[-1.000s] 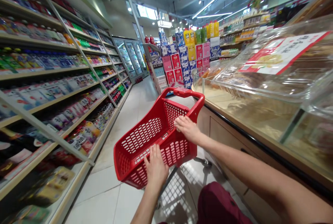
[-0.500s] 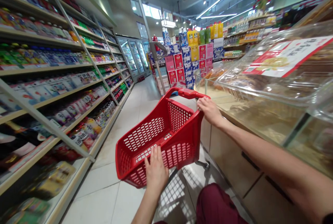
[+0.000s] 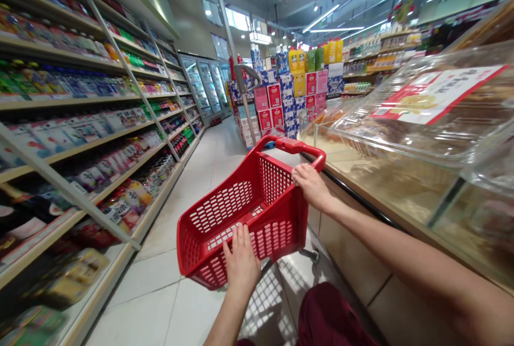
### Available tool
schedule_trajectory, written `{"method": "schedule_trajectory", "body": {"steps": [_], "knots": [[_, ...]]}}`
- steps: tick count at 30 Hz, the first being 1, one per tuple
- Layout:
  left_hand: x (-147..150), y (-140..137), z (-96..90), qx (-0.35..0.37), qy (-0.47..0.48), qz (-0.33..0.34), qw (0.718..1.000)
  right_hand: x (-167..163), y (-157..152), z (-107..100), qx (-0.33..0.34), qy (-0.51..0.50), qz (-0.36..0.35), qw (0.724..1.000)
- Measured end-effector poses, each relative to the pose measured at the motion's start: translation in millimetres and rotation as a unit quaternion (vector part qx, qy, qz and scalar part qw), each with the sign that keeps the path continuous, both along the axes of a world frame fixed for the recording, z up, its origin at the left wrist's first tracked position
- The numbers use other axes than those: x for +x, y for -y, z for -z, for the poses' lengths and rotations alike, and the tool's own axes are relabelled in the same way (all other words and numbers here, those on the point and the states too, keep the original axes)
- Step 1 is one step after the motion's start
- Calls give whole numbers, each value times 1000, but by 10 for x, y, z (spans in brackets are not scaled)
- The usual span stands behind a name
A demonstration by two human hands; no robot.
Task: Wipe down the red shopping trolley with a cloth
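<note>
A red plastic shopping cart [image 3: 283,211] with slotted walls stands on the tiled floor in front of me; nothing shows inside its basket. My left hand [image 3: 243,263] lies over the near side rim, its fingers reaching across the top edge. Farther along the same rim, close to where it rises to the push handle [image 3: 295,146], my right hand [image 3: 312,185] is closed over the edge. The undersides of both hands are hidden.
Shelves of bottled drinks [image 3: 80,89] line the left. A glass-sided counter with clear plastic food packs [image 3: 433,99] flanks the right. Stacked cartons [image 3: 277,105] and a grey metal handle [image 3: 246,81] stand ahead, with glass-door fridges [image 3: 204,86] beyond. One cart wheel [image 3: 314,255] shows below.
My right hand has slid from the handle's corner down and left along the rim. My left hand stays on the near rim. The cart has barely shifted.
</note>
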State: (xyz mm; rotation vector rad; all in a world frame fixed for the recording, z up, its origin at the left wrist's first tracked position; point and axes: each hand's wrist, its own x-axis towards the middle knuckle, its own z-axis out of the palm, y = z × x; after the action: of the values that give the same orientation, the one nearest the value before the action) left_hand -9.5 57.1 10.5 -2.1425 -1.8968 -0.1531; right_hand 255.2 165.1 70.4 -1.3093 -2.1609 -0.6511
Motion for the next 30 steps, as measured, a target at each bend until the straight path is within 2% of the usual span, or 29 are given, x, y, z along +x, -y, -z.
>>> {"method": "schedule_trajectory", "body": {"steps": [2,3,4,7,8,10,13,15,18,19,24,25,29,30], "knots": [[-2,1,-2,-2,4,3,1000,-67,42,41,-23,42,-65,997],[0,1,-3,-4,6,5,1000,-74,49,41,-30,51,-73,996],[5,2,-3,-5,7,6,1000,-66,45,29,-31,43,-54,997],[38,4,1,-6,13,3,1000,-53,20,0,-6,-29,70,997],[50,3,4,-5,15,1,1000,-87,29,19,2,-40,86,996],[59,1,7,-5,20,0,1000,-218,86,105,5,-16,45,999],[5,7,10,-10,27,12,1000,-395,189,226,-16,50,-65,996],[-63,25,14,-14,35,1,999,-409,202,228,-29,42,-55,997],[-136,59,27,-11,44,-24,999,-409,167,200,-30,-18,30,999],[-145,67,30,-11,46,-28,998,-445,167,213,-28,-25,36,999],[-196,74,29,-25,42,-26,998,-706,254,348,-38,38,-85,995],[-224,76,28,-24,44,-32,998,-702,254,340,-44,40,-83,995],[-318,90,30,-19,55,-72,996,-640,191,271,-55,-29,26,998],[-322,91,30,-23,55,-74,995,-681,189,289,-57,-42,33,997]]}}
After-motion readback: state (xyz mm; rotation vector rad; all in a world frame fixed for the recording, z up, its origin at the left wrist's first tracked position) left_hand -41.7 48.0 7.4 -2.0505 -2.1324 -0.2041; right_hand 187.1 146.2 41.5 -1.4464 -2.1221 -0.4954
